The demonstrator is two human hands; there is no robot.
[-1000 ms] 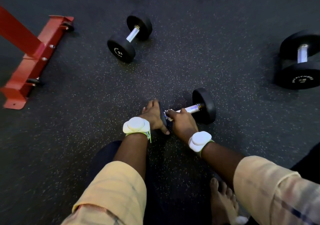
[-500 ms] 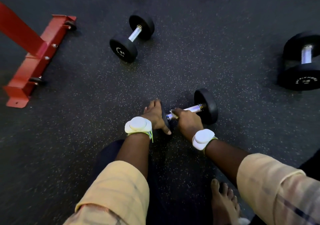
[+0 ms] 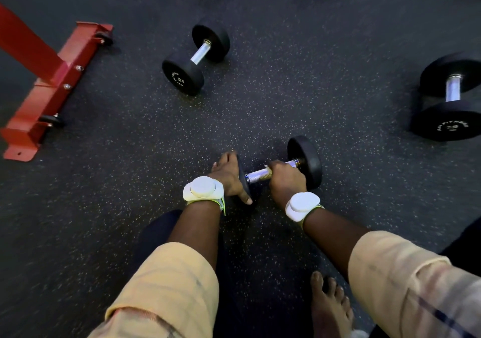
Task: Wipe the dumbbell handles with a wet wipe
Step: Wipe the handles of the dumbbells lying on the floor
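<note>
**Head view.** R. hand [image 3: 286, 179] was closed round the knurled handle [image 3: 257, 175] of a small dumbbell [image 3: 307, 160], w/ fingers curled over the bar at its far end, next to the outer head. L. hand [image 3: 229, 175] was clasped on the near head: fingers were laid over its outer face, thumb pressed along its rim. Bare handle was exposed betw. the two hands. The dumbbell was lying on the speckled floor [image 3: 338, 51]. A 2nd dumbbell [image 3: 195, 59] was seen well beyond the L. hand, and a larger dumbbell [image 3: 447, 103] well out to the R. hand's side. A red steel frame [image 3: 52, 82] was seen far off to the L. hand's side. White bands [image 3: 203, 189] were worn on both wrists. A bare foot [image 3: 330, 309] was planted near the R. forearm, on the body side.
</note>
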